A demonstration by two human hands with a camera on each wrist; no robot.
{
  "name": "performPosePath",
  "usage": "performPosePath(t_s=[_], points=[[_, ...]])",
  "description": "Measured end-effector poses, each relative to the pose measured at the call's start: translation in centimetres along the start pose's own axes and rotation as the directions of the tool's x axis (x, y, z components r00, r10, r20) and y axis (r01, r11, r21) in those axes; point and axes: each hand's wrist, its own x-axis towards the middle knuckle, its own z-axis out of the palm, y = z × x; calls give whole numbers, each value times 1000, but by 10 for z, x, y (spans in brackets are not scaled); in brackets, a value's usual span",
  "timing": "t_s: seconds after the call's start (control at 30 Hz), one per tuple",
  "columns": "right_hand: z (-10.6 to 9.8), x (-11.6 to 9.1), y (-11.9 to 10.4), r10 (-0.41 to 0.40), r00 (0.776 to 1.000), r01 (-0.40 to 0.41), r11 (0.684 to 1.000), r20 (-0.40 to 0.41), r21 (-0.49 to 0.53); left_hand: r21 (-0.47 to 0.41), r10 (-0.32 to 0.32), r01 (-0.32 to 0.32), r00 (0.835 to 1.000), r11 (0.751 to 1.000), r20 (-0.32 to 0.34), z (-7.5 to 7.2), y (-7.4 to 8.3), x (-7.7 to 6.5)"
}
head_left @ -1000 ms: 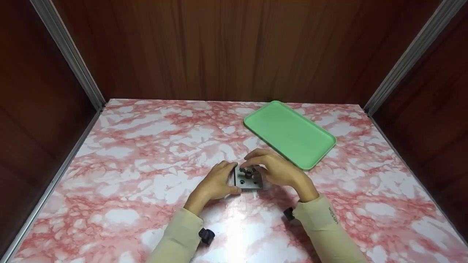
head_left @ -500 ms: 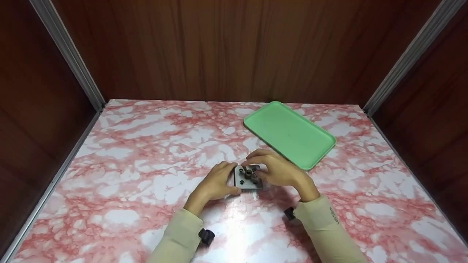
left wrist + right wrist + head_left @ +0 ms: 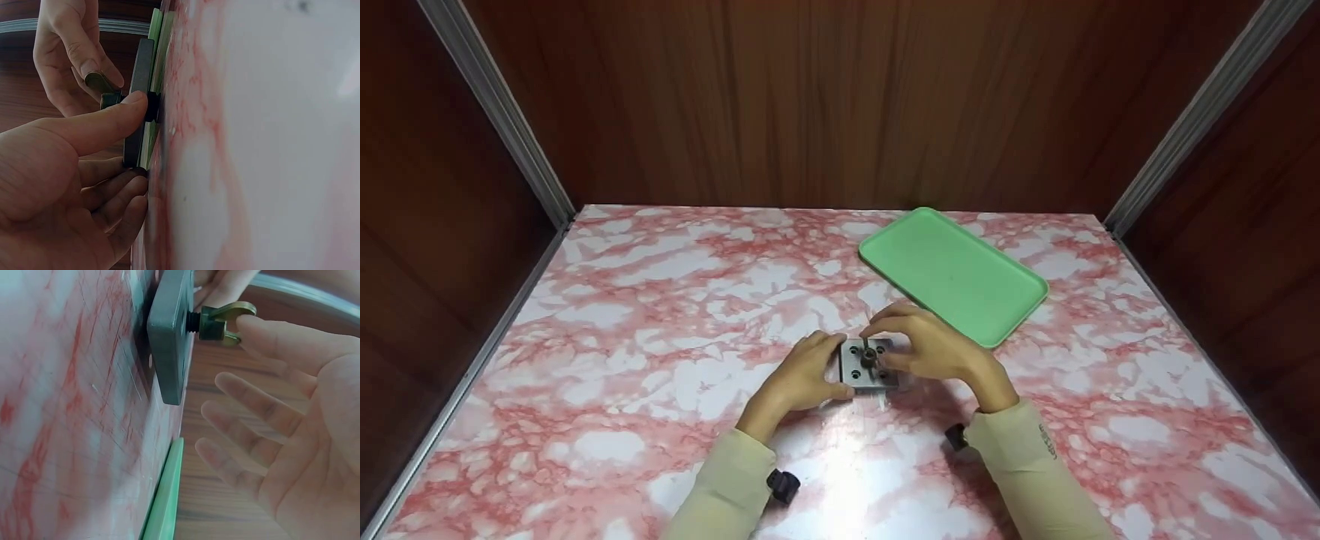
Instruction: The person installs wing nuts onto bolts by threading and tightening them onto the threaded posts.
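Grips a square metal plate (image 3: 866, 382) by its left corners with the left hand (image 3: 804, 373), and pinches a wing nut (image 3: 212, 329) above it with the right hand (image 3: 936, 349). Has both over a marbled tabletop (image 3: 660, 315), well in from back and side edges, near a green tray (image 3: 952, 274). Hides part of the plate's right side behind the right hand; cannot make out the threaded stud's (image 3: 194, 322) depth.

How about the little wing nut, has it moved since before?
Yes, the wing nut turned: against the metal plate, one wing now points toward the far edge; I can't tell which way round it went.
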Motion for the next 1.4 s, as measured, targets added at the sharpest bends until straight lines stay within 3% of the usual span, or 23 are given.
performPosePath(t_s=[0.87,1.4], points=[[6,3,-1,107,994,-108,994,-37,-24,-7,8,-8,1000,1000,-23,1,0,1],[15,5,-7,130,983,-142,986,-128,-90,3,20,-19,1000,1000,-18,1,1,1]])
